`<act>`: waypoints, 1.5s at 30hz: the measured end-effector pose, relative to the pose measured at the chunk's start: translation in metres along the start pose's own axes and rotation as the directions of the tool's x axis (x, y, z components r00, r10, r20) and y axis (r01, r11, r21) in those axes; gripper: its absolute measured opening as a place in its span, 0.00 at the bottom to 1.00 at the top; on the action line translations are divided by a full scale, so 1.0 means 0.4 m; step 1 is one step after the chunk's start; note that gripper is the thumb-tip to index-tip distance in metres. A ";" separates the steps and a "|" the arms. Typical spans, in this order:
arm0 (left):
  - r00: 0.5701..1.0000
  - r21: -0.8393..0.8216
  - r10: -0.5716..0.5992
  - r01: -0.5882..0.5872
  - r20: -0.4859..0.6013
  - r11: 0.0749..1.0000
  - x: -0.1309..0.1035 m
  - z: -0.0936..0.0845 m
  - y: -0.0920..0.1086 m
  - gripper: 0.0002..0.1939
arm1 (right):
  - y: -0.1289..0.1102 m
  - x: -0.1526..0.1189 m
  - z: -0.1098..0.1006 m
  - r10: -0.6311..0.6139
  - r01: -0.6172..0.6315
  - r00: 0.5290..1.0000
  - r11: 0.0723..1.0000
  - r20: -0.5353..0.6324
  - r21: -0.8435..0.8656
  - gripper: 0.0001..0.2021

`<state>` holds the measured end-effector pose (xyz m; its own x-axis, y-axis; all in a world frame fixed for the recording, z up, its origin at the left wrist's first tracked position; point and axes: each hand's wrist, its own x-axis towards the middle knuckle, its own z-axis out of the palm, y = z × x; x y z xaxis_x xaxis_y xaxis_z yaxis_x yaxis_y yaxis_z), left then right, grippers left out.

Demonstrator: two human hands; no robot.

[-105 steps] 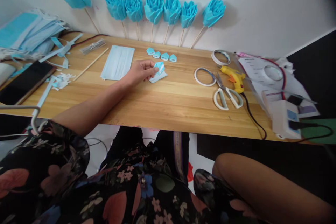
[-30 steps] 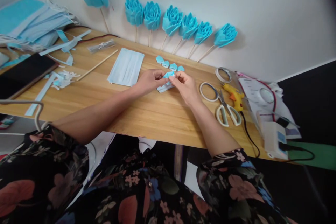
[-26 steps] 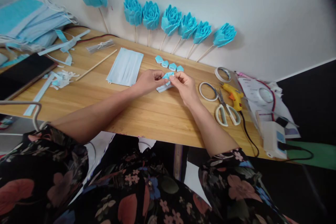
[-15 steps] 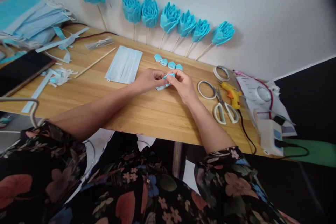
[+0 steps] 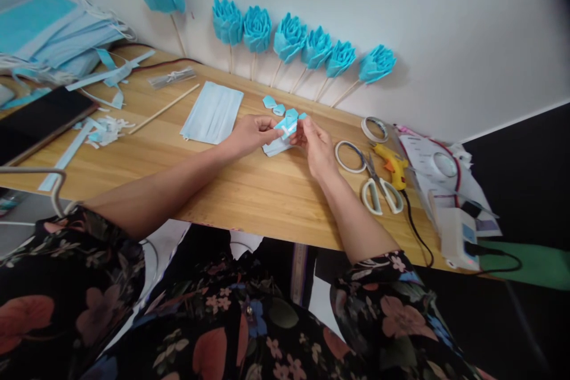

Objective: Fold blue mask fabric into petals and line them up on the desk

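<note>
Between my hands is a small blue fabric piece [image 5: 287, 126] with a white strip across it. My left hand [image 5: 256, 135] pinches its left side with thumb and fingers. On the right side, my right hand [image 5: 315, 145] has its fingers curled at the edge of the piece. A pale blue fabric piece [image 5: 276, 147] lies beneath them on the table. Just behind my hands, several small folded blue pieces [image 5: 279, 109] sit in a row. A pleated light blue sheet [image 5: 214, 113] lies left of my hands.
Blue flowers [image 5: 290, 38] on sticks lean against the wall. White-handled scissors [image 5: 382, 189], tape rolls [image 5: 351, 157] and a yellow glue gun [image 5: 392, 167] lie right. A stick [image 5: 164, 109], scraps [image 5: 104, 130], a phone [image 5: 40, 122] and stacked masks [image 5: 57, 29] are left.
My right hand has shifted slightly right and its fingers have opened up from the piece. More of the blue piece and its white strip now shows. The view has shifted slightly.
</note>
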<state>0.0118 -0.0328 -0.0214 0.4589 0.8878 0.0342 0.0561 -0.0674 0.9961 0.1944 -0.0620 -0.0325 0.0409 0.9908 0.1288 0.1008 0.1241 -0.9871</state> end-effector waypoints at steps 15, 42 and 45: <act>1.000 -0.019 0.014 -0.013 0.001 1.000 0.000 0.001 0.001 0.11 | -0.009 -0.010 0.010 -0.074 0.076 0.995 0.997 0.061 -0.029 0.23; 0.997 -0.026 -0.019 0.017 -0.076 1.000 0.008 0.000 -0.003 0.09 | 0.003 0.076 -0.140 -0.123 0.060 0.962 0.966 -0.245 -0.250 0.10; 0.997 -0.008 -0.032 0.032 -0.073 0.999 0.008 0.000 0.000 0.08 | 0.022 0.092 -0.199 -0.282 -0.019 0.914 0.687 -0.291 -0.727 0.08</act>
<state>0.0132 -0.0300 -0.0215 0.3908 0.9205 0.0080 0.0639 -0.0358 0.9973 0.2758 -0.0285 -0.0287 0.2979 0.8554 0.4238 0.7906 0.0277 -0.6116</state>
